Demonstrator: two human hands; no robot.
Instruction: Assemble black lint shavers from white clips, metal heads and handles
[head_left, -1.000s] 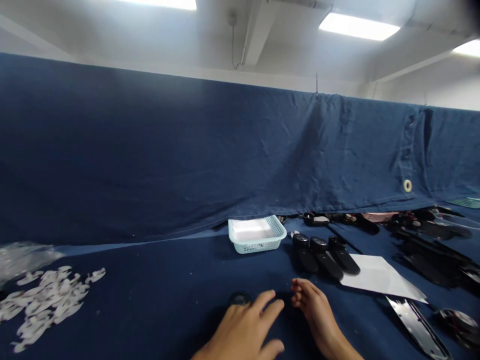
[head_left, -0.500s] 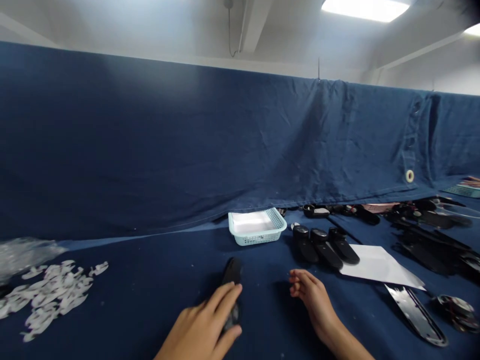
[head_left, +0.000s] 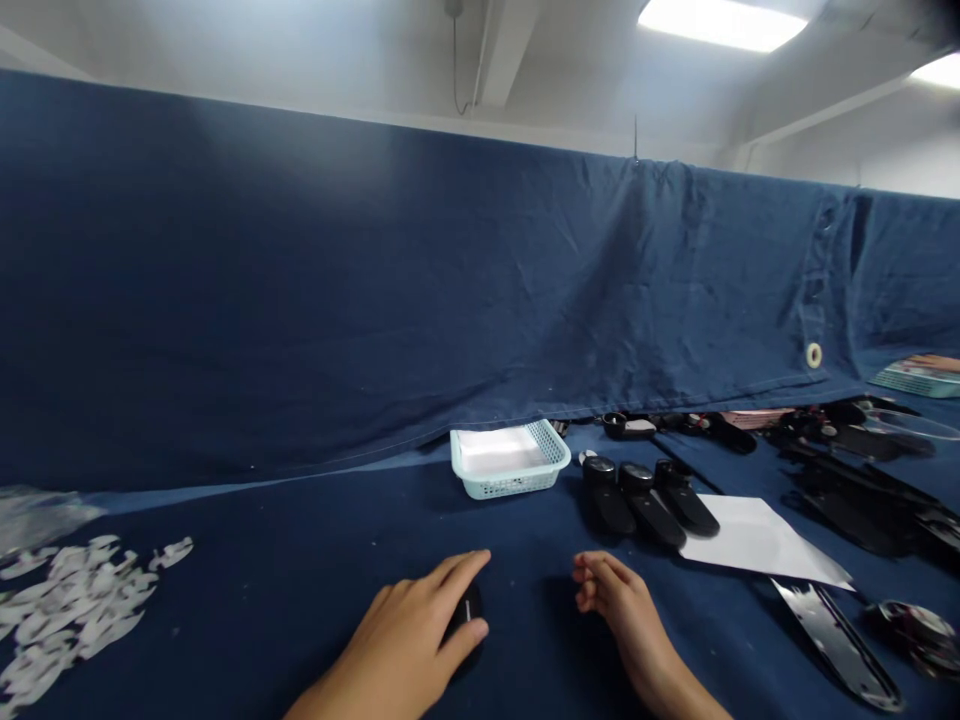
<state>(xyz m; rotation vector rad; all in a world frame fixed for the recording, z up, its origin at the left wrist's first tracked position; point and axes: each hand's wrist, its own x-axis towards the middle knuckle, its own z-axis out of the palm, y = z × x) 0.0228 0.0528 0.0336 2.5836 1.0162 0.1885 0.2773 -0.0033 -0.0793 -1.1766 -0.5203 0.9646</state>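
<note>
loosely spread, the left hand [head_left: 411, 632] seemingly touches a black device [head_left: 470, 607].

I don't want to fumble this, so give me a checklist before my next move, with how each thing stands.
1. Left hand at the black piece: ok, the piece shows between thumb and fingers.
2. Firm grip on it: cannot tell, the hand hides much of it.
3. Right hand free: cannot tell, fingers curled, nothing seen in them, palm partly hidden.
4. Three black devices apart from both hands: ok, side by side beyond the right hand.
5. White parts apart from both hands: ok, heaped at far left.
6. Basket upright: ok.
</note>
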